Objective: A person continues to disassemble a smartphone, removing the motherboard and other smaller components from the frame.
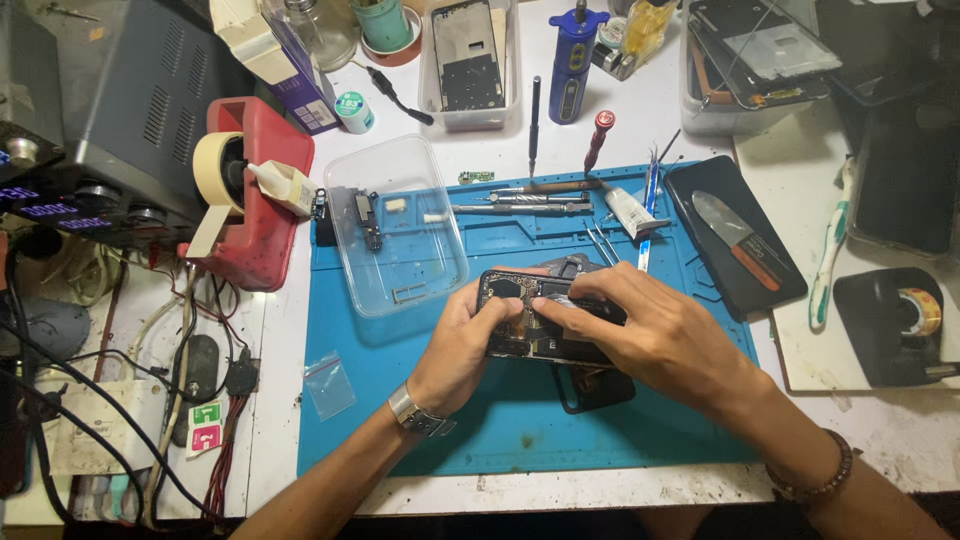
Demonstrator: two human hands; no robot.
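1. The opened phone [540,315] you hold is black, back cover off, its dark boards and metal parts showing (fine detail is too small to read).
2. Its long axis runs left to right across the blue mat [400,420], just above it.
3. Your left hand [465,345] clamps its left end; your right hand [650,330] presses fingertips onto its middle.

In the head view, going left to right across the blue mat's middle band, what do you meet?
Red tape dispenser → clear plastic tray → left hand → opened phone → right hand → black phone with a cracked screen → toothbrush → black tape dispenser.
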